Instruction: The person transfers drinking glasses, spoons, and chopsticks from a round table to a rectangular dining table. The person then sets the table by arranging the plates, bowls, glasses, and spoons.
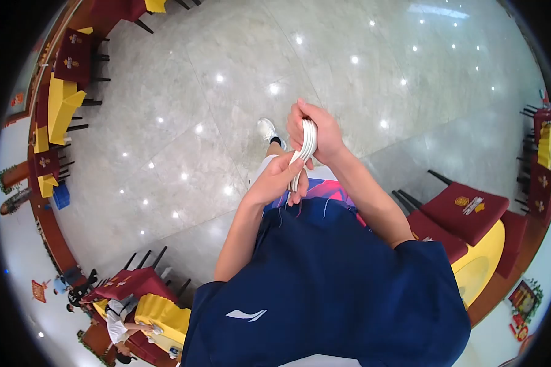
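Both hands are in front of my body, on a nested stack of white soup spoons. My right hand has its fingers curled round the upper end of the stack, partly hiding it. Below and to the left, my left hand grips the narrow lower part between thumb and fingers. The two hands are close together. The stack stands tilted, and its individual ends are partly covered by my fingers.
Grey glossy floor spreads ahead. Dark red chairs surround a yellow-covered table at right. Another yellow-covered table is at lower left, with a person in a white shirt beside it. A blue crate stands at left.
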### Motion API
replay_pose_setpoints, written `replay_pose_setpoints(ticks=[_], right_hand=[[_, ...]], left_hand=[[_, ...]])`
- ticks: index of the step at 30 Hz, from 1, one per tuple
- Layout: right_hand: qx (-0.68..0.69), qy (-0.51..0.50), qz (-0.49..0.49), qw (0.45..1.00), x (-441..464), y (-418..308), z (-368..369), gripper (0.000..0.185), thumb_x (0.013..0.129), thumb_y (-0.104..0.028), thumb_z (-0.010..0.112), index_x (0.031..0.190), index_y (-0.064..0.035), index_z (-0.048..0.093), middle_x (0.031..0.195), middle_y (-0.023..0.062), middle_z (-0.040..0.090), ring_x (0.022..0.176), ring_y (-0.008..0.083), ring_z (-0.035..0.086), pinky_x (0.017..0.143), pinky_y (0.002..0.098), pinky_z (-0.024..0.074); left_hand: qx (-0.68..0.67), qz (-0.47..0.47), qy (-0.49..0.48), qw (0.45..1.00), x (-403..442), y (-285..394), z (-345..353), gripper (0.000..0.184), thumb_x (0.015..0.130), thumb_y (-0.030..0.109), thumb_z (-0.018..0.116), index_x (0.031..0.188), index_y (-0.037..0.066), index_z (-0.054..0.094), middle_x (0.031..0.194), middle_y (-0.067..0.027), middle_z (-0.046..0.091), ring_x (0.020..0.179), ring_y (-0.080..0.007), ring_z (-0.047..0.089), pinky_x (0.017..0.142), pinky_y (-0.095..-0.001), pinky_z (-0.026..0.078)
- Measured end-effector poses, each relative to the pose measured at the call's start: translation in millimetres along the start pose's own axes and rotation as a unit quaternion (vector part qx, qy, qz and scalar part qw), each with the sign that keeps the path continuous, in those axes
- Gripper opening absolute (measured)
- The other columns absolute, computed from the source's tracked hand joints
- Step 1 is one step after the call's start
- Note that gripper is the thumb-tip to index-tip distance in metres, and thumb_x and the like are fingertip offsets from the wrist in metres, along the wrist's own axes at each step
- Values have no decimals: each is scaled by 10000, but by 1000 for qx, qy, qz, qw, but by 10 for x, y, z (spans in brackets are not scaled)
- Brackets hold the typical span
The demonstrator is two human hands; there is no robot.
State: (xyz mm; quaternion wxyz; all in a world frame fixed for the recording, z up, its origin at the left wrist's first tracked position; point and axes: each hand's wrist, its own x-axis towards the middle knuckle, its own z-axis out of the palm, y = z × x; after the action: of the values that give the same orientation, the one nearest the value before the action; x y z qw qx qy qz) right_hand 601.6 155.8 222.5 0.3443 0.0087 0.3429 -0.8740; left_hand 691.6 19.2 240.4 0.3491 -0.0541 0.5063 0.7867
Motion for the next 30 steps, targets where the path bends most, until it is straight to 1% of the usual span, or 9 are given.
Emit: replay_pose_setpoints(ticks=[5, 7, 11, 15, 16, 20, 26, 28, 30], right_hand=[[-37, 17, 26, 999, 970, -149, 438, 447, 1000, -322, 364, 619, -97, 426, 490, 16, 376, 412, 130, 353, 402, 277, 366], [-42, -1, 34, 999, 1390, -205, 566, 445, 999, -317, 367, 616, -98, 423, 487, 13, 369, 410, 129, 349, 398, 278, 356], [-31, 9, 54, 998, 2163, -232, 774, 442, 998, -302, 377, 606, -101, 414, 477, 2, 351, 407, 127, 340, 389, 278, 332], [-16, 15, 74, 997, 2729, -303, 934, 442, 996, -298, 383, 600, -104, 413, 471, -1, 347, 405, 125, 339, 384, 278, 332], [-12, 9, 85, 996, 2863, -312, 934, 443, 996, -297, 383, 598, -105, 412, 470, -1, 347, 403, 125, 339, 380, 279, 331], [16, -14, 102, 995, 3559, -417, 830, 446, 994, -298, 380, 593, -105, 407, 468, 1, 356, 399, 122, 343, 368, 280, 330], [-34, -53, 74, 995, 4690, -989, 711, 449, 993, -298, 380, 593, -95, 397, 482, 10, 368, 415, 118, 358, 384, 279, 345], [-55, -65, 54, 995, 5054, -1262, 641, 448, 994, -297, 380, 596, -93, 395, 490, 12, 371, 426, 117, 365, 396, 276, 355], [-77, -63, 41, 994, 5422, -1497, 516, 424, 992, -302, 393, 633, -79, 425, 540, 34, 443, 474, 125, 440, 458, 268, 398]], left_hand=[[-10, 47, -13, 999, 175, 564, -786, 302, 1026, 303, 378, 974, 27, 489, 542, -21, 451, 419, -101, 443, 396, -221, 361], [-39, 33, -32, 998, 241, 809, -1120, 281, 1027, 287, 377, 960, 36, 484, 565, -9, 438, 451, -94, 437, 401, -218, 352], [-27, 27, 8, 999, 388, 1250, -1658, 269, 1024, 299, 392, 938, 57, 474, 578, 2, 416, 478, -90, 426, 400, -224, 342], [-28, -10, 0, 1000, 480, 1655, -2108, 276, 1012, 311, 417, 956, 51, 490, 628, -69, 582, 528, -142, 577, 440, -232, 443], [-34, -3, -13, 999, 545, 1746, -2230, 283, 1004, 316, 431, 976, 44, 504, 681, -114, 641, 567, -176, 631, 493, -246, 502], [-49, -8, 25, 998, 932, 2092, -2624, 300, 1007, 325, 422, 987, 39, 512, 679, -114, 643, 559, -175, 630, 525, -261, 521], [-26, 41, 75, 996, 1787, 2784, -3205, 442, 1013, 446, 344, 963, 39, 510, 586, -64, 559, 482, -150, 564, 549, -288, 530], [-62, 27, 94, 993, 2120, 3094, -3341, 480, 1002, 496, 331, 925, 53, 499, 527, -11, 433, 409, -109, 443, 490, -283, 487], [-47, 8, 111, 993, 2392, 3439, -3400, 476, 999, 502, 340, 907, 60, 492, 522, 4, 391, 397, -96, 392, 462, -276, 455]])
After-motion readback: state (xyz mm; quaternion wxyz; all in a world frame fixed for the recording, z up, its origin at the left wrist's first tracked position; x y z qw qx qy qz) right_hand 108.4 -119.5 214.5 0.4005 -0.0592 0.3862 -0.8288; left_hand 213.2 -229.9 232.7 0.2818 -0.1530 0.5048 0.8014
